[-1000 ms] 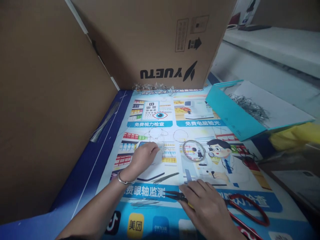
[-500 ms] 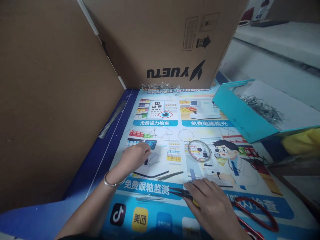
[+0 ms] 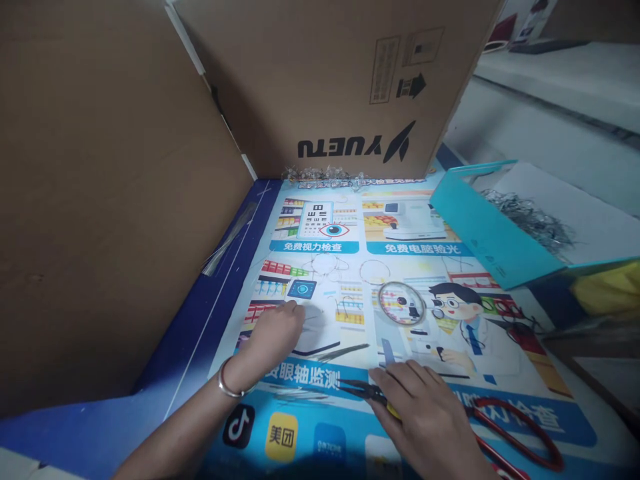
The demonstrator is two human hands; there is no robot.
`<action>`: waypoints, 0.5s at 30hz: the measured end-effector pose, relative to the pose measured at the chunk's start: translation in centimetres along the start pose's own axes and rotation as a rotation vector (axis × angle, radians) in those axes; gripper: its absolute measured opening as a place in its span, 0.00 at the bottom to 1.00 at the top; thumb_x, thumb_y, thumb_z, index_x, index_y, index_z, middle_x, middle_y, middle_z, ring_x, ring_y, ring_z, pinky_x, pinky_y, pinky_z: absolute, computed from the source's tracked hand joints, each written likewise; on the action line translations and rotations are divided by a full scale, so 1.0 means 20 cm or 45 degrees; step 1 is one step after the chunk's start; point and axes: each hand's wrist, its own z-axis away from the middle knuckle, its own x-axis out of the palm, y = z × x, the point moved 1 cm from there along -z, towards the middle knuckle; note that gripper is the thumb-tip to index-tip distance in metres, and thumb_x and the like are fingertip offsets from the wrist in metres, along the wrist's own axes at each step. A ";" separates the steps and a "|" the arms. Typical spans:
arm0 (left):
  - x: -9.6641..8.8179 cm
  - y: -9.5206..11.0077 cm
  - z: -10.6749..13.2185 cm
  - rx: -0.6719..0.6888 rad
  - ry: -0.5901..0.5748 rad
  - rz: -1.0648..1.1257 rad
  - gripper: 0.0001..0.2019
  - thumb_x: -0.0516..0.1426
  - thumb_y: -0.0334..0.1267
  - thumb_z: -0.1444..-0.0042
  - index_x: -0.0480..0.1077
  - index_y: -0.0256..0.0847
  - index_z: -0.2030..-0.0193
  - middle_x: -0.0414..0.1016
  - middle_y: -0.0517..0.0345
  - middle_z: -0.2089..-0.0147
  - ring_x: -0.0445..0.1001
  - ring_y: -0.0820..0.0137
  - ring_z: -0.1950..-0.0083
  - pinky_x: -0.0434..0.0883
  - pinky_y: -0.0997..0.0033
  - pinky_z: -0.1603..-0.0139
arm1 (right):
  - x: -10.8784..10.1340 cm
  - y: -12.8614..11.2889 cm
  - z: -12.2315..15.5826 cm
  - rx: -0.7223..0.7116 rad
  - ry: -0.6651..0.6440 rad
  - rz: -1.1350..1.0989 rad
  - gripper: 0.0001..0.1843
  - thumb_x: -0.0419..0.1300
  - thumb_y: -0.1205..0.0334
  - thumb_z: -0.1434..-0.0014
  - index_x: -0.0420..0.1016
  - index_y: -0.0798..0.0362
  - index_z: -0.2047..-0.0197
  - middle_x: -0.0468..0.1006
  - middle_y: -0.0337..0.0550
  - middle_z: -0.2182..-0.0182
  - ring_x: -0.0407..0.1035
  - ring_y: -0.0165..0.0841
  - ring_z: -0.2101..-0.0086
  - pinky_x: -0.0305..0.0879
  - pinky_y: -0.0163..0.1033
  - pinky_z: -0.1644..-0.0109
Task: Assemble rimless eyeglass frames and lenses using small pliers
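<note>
My left hand (image 3: 280, 330), with a silver bangle on its wrist, hovers over the printed mat, fingers pinched together. Whatever may be between its fingertips is too small to make out. My right hand (image 3: 425, 413) rests low on the mat, wrapped round needle-nose pliers (image 3: 364, 389) with yellow on the handles. Their dark jaws point left and are slightly apart. Between the hands lie thin straight wires (image 3: 345, 351), and more wires (image 3: 300, 395) lie nearer me. A wire coil (image 3: 401, 303) sits beyond my right hand, beside thin wire loops (image 3: 375, 271).
Cardboard panels (image 3: 340, 80) stand along the back and left. Small clear and silvery pieces (image 3: 320, 175) line the back panel's foot. A turquoise box (image 3: 495, 230) at right holds tangled wire pieces (image 3: 530, 220). A red-handled tool (image 3: 520, 427) lies beside my right hand.
My left hand has turned and dropped slightly toward me; the bent wire seen by its fingers before no longer shows clearly. The right hand and pliers stay nearly in place. The view has shifted slightly.
</note>
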 end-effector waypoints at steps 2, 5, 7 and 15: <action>0.01 0.00 0.00 0.039 0.015 -0.049 0.10 0.45 0.25 0.43 0.67 0.34 0.63 0.71 0.47 0.65 0.73 0.60 0.68 0.67 0.67 0.73 | 0.00 0.00 0.00 0.001 -0.008 -0.006 0.15 0.46 0.58 0.36 0.73 0.52 0.59 0.75 0.44 0.67 0.65 0.39 0.64 0.55 0.44 0.57; 0.01 0.00 0.00 0.077 0.010 -0.074 0.11 0.45 0.24 0.44 0.66 0.34 0.63 0.71 0.47 0.66 0.73 0.60 0.68 0.68 0.66 0.73 | 0.00 0.00 0.00 0.004 -0.022 -0.010 0.15 0.47 0.59 0.36 0.73 0.52 0.59 0.74 0.44 0.68 0.65 0.39 0.64 0.56 0.44 0.58; 0.01 0.00 0.00 0.080 0.003 -0.078 0.11 0.44 0.23 0.45 0.66 0.34 0.62 0.71 0.47 0.66 0.73 0.60 0.68 0.68 0.66 0.74 | 0.01 0.00 0.00 0.003 -0.026 -0.009 0.14 0.47 0.59 0.37 0.73 0.52 0.58 0.74 0.44 0.67 0.65 0.39 0.64 0.56 0.44 0.58; -0.05 0.00 -0.01 -0.042 -0.038 0.137 0.10 0.42 0.29 0.39 0.63 0.35 0.62 0.72 0.49 0.70 0.73 0.64 0.71 0.64 0.70 0.73 | 0.01 0.01 0.00 -0.004 -0.036 0.003 0.13 0.49 0.60 0.37 0.73 0.52 0.57 0.75 0.45 0.66 0.65 0.40 0.63 0.56 0.45 0.56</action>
